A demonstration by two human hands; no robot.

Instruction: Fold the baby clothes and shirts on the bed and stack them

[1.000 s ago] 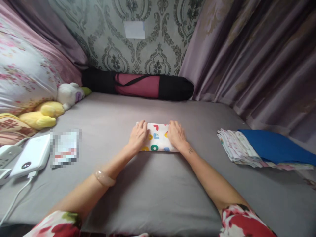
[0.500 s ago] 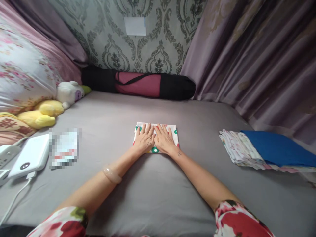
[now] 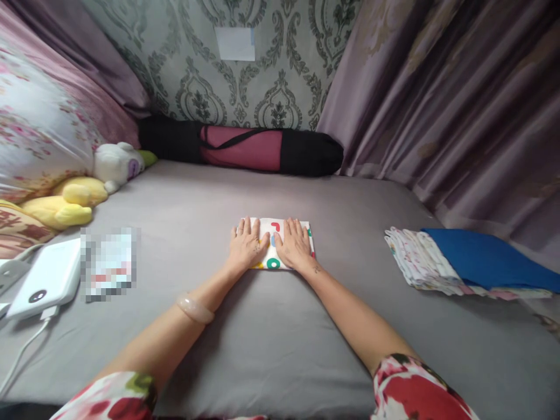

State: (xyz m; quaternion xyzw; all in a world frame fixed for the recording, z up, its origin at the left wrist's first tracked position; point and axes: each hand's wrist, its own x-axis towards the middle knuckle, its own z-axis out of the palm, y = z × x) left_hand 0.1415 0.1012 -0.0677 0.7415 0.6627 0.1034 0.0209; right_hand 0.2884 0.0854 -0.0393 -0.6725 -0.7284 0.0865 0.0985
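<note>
A folded white cloth (image 3: 273,262) printed with colourful letter shapes lies flat on the grey sheet (image 3: 271,326), straight ahead of me. My left hand (image 3: 248,244) rests palm down on its left part, fingers stretched forward. On the right part of the cloth lies my right hand (image 3: 294,244), also flat with its fingers extended. The two thumbs point toward each other with a small gap between them, where a red and a blue print show. Much of the cloth is covered by the hands.
To the right, a stack of folded patterned cloths (image 3: 420,259) lies beside and under a blue cloth (image 3: 490,259). At left are a white power bank (image 3: 48,277) with a cable, a blurred packet (image 3: 109,265) and plush toys (image 3: 65,201). A long black-and-maroon bag (image 3: 240,149) lies along the wall.
My hands have slid apart on the folded cloth, the left one outward to its left edge, uncovering the print in the middle. The view has shifted slightly.
</note>
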